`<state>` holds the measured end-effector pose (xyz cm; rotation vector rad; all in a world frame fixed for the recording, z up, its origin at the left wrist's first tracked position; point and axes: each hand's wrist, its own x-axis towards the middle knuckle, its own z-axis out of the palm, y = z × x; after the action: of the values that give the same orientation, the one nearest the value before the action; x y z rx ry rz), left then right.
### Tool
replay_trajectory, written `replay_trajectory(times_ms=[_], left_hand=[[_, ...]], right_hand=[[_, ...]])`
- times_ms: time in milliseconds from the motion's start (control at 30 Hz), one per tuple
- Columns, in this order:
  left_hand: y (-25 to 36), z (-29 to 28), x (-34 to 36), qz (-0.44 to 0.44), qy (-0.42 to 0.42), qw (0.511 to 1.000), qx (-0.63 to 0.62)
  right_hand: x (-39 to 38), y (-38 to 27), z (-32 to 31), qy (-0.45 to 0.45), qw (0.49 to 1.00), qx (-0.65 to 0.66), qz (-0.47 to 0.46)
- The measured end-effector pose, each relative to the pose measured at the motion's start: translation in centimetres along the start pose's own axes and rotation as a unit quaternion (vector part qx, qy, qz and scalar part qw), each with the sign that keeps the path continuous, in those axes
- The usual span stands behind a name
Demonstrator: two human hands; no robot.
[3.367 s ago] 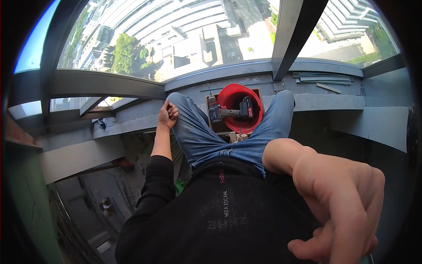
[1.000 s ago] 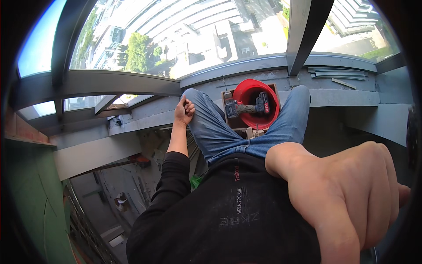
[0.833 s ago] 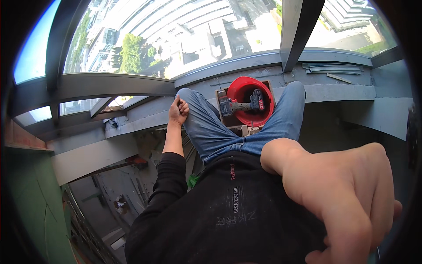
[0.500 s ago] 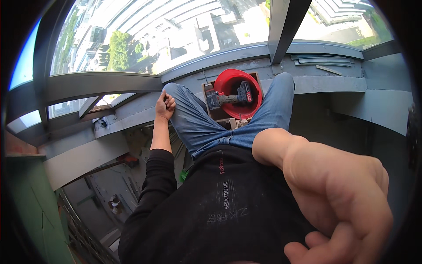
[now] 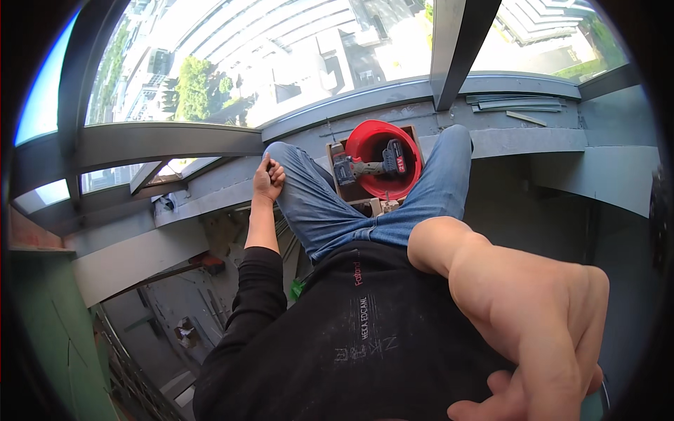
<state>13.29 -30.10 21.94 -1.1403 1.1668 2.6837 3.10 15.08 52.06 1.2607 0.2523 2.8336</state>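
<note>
My left hand (image 5: 269, 179) rests beside my left knee, its fingers curled in and the thumb laid over them; nothing shows in it. Large and close on the right, my right hand (image 5: 537, 319) is bent at the wrist with its fingers curled downward. The lower edge cuts part of it off, and its inner side is hidden. Between my knees, a cordless drill (image 5: 368, 167) lies across a red shell like an upturned hard hat (image 5: 364, 138), in a shallow box (image 5: 415, 133). Neither hand touches the drill.
Past my knees runs a grey ledge (image 5: 512, 140) below big windows, with a high drop outside. Thin metal strips (image 5: 516, 105) lie on it at the right. A dark window post (image 5: 449, 52) rises ahead. Scraps (image 5: 186, 331) litter the floor far below on the left.
The whole view has shifted slightly. My right hand has turned a little, its fingers still curled. My left hand stays beside the knee, and the drill has not moved in the box.
</note>
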Motion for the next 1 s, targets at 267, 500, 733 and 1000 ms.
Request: replay_trajectory(times_ms=[267,500,733,1000], left_hand=[[0.7,-0.4,0.6,0.008,0.002,1.000,0.007],[0.6,-0.4,0.0,0.014,0.009,1.000,0.018],[0.3,-0.5,0.0,0.013,0.002,1.000,0.007],[0.3,-0.8,0.5,0.014,0.000,1.000,0.003]], right_hand=[[-1.2,-4.1,-2.6,0.026,0.996,-0.090,-0.004],[-2.7,-4.1,-0.6,0.024,0.988,-0.151,-0.020],[-3.4,-0.2,-7.8,0.103,0.980,-0.166,0.045],[-3.9,0.1,-10.2,0.196,0.967,-0.159,0.042]])
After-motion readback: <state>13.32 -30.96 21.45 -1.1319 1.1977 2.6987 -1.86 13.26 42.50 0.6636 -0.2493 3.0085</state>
